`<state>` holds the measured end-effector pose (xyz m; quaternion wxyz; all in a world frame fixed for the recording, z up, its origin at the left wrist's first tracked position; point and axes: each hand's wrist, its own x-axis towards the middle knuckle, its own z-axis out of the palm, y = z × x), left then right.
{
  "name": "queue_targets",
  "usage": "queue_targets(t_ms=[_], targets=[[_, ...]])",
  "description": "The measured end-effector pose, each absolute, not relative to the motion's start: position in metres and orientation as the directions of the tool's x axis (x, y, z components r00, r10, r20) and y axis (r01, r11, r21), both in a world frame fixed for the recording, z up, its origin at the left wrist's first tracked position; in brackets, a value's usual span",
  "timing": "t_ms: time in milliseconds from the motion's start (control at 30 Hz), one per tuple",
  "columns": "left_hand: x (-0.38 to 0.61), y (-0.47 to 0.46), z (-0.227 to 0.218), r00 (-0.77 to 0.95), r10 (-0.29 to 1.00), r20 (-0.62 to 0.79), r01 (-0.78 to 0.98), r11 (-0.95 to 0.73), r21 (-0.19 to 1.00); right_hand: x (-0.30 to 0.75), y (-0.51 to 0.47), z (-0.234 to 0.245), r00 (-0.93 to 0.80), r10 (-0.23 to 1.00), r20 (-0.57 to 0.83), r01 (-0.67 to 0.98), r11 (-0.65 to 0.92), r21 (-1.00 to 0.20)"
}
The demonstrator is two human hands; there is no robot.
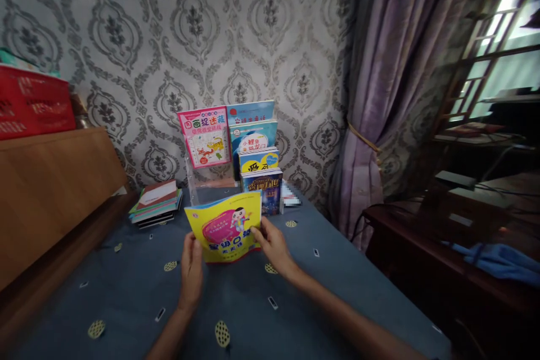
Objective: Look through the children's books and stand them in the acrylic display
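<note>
Between both hands I hold a yellow book [230,228] with a pink oval and a cartoon child on its cover. My left hand [192,270] grips its left edge, and my right hand [274,244] pinches the right edge with the thumb on the cover. Just behind it stands a clear book rack [190,183]. In the rack's left part is a pink picture book [205,138]. On the right, a light blue book [253,135], a yellow-and-blue book [259,163] and a dark blue book [270,191] stand in stepped rows.
A stack of books [156,202] lies left of the rack on the blue patterned cloth [139,298]. A red basket [36,101] sits on a wooden headboard [63,180] at left. At right are a purple curtain [379,84] and a dark table [405,236] with a blue cloth [502,261].
</note>
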<state>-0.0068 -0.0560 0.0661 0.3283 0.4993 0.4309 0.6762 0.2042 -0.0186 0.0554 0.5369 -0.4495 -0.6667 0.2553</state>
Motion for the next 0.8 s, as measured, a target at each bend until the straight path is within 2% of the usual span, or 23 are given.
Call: queue_targets(t_ms=[200,400,533,667,800], targets=[[-0.022,-0.064,0.065,-0.22,0.847,0.484,0.178,-0.453,0.874,0.197,-0.035,0.058,-0.02,0.851,0.525,0.306,0.505,-0.807],[-0.047,-0.063,0.058,-0.119,0.883,0.454,0.312,-0.401,0.861,0.193,-0.034,0.056,-0.098,0.866,0.489,0.342,0.491,-0.801],[-0.061,-0.048,0.064,-0.027,0.896,0.444,0.32,-0.413,0.853,0.192,-0.023,0.068,-0.161,0.864,0.478,0.379,0.501,-0.778],[-0.074,-0.012,0.092,0.046,0.868,0.495,0.307,-0.484,0.819,0.191,0.001,0.096,-0.233,0.849,0.474,0.425,0.527,-0.736],[-0.081,0.042,0.15,0.047,0.781,0.623,0.261,-0.612,0.747,0.189,0.042,0.158,-0.244,0.799,0.55,0.504,0.589,-0.631]])
